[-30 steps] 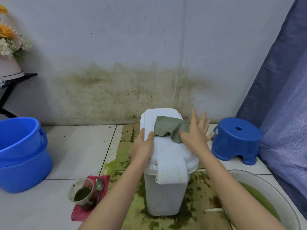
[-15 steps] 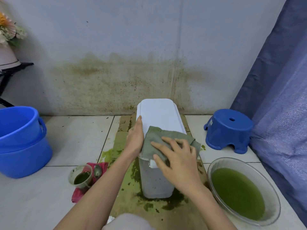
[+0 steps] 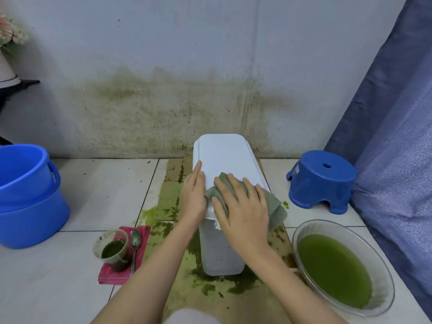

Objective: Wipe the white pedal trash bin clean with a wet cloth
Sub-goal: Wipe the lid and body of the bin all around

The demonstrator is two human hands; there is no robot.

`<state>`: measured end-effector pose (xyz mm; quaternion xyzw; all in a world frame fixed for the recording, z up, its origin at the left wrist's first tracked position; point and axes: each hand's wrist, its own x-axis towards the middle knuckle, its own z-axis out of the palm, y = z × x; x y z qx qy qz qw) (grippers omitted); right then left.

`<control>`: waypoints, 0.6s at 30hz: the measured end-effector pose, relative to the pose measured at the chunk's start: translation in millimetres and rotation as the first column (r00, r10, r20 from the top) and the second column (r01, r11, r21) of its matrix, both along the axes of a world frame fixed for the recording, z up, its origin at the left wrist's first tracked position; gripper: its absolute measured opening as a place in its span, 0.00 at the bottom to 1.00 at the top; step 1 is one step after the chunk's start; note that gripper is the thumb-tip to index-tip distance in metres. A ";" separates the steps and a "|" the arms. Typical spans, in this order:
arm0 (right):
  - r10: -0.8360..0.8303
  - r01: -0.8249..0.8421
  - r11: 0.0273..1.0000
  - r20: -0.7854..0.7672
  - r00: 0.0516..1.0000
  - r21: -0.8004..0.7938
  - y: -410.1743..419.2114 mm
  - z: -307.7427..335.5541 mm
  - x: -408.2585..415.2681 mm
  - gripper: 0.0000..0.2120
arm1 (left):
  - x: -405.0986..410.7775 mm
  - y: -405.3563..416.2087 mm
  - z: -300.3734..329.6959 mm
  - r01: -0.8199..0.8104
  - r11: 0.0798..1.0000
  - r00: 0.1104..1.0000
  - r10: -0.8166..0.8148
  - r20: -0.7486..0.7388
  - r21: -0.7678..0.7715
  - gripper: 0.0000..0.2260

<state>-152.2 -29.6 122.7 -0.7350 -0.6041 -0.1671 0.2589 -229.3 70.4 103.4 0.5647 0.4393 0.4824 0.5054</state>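
Note:
The white pedal trash bin [image 3: 224, 155] stands on green-stained cardboard in the middle of the floor, its lid closed. A grey-green wet cloth [image 3: 275, 206] lies over the near end of the lid and hangs off the right side. My right hand [image 3: 243, 206] presses flat on the cloth, fingers spread. My left hand [image 3: 194, 195] rests with straight fingers against the lid's left edge, steadying the bin. The bin's front wall below shows small dark specks.
A glass bowl [image 3: 383, 272] of green liquid sits at the near right. A blue stool [image 3: 322, 181] stands right of the bin. Two stacked blue buckets [image 3: 28, 195] are at the left. A cup of dark green paste [image 3: 114, 250] and a spoon [image 3: 135, 242] rest on a red cloth.
The right hand drew the cloth from the lid's far end to its near end, then shifted slightly. The left hand stayed on the lid's left edge. The camera tilted downward.

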 end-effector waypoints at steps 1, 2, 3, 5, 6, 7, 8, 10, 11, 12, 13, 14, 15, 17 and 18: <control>0.016 -0.016 0.998 0.007 1.000 0.054 -8.1 -6.3 -5.5 0.19 | -2.0 0.8 -0.8 0.027 1.000 0.999 -0.027 0.018 -0.010 0.17; 0.019 -0.019 0.997 0.009 1.000 0.069 -11.3 -9.8 -8.2 0.18 | -3.9 1.4 0.2 0.056 0.998 0.998 -0.055 0.032 -0.031 0.17; 0.012 -0.013 0.998 0.016 1.000 0.065 -9.7 -9.3 -8.4 0.17 | -5.7 1.4 2.5 0.085 0.995 0.995 -0.082 0.050 -0.061 0.18; -0.020 0.020 1.000 0.036 0.999 -0.011 1.8 0.2 -8.9 0.15 | -7.4 1.2 8.1 0.155 0.981 0.983 -0.142 0.117 -0.117 0.20; -0.019 0.023 0.995 0.041 0.999 -0.096 10.3 7.7 -11.1 0.15 | -8.0 1.6 9.6 0.191 0.973 0.974 -0.171 0.152 -0.133 0.21; -0.002 0.009 0.981 0.035 0.999 -0.191 21.1 15.3 -13.8 0.16 | -9.0 2.3 10.0 0.214 0.966 0.966 -0.188 0.175 -0.148 0.21; 0.011 -0.007 0.961 0.014 1.000 -0.275 32.4 21.3 -16.6 0.17 | -10.2 3.6 9.5 0.225 0.960 0.964 -0.194 0.184 -0.167 0.21; 0.018 -0.015 0.924 0.005 1.000 -0.381 50.5 25.8 -22.3 0.18 | -13.6 6.3 5.8 0.223 0.956 0.966 -0.190 0.177 -0.190 0.20; 0.033 -0.020 0.915 0.024 0.999 -0.403 53.6 24.8 -24.4 0.18 | -16.3 6.0 4.5 0.227 0.955 0.967 -0.199 0.158 -0.190 0.20; 0.047 -0.023 0.911 0.050 0.998 -0.412 52.4 22.3 -24.8 0.19 | -19.1 5.1 4.3 0.238 0.953 0.968 -0.217 0.128 -0.188 0.20; 0.058 -0.020 0.911 0.080 0.995 -0.412 48.0 19.3 -22.8 0.20 | -21.9 3.6 5.0 0.254 0.950 0.966 -0.241 0.094 -0.182 0.20; 0.070 -0.022 0.917 0.107 0.992 -0.398 41.4 15.8 -18.7 0.21 | -23.7 2.2 4.9 0.274 0.947 0.962 -0.268 0.060 -0.167 0.20; 0.080 -0.028 0.926 0.124 0.989 -0.377 33.4 12.3 -14.5 0.22 | -24.9 2.0 4.0 0.295 0.943 0.955 -0.294 0.031 -0.153 0.20; 0.072 -0.028 0.942 0.119 0.990 -0.335 15.1 7.1 -11.1 0.22 | -27.3 0.6 4.2 0.320 0.935 0.943 -0.330 -0.045 -0.151 0.20; 0.062 -0.025 0.947 0.105 0.993 -0.321 6.8 5.9 -13.4 0.23 | -27.9 -0.5 5.4 0.318 0.935 0.940 -0.333 -0.078 -0.157 0.20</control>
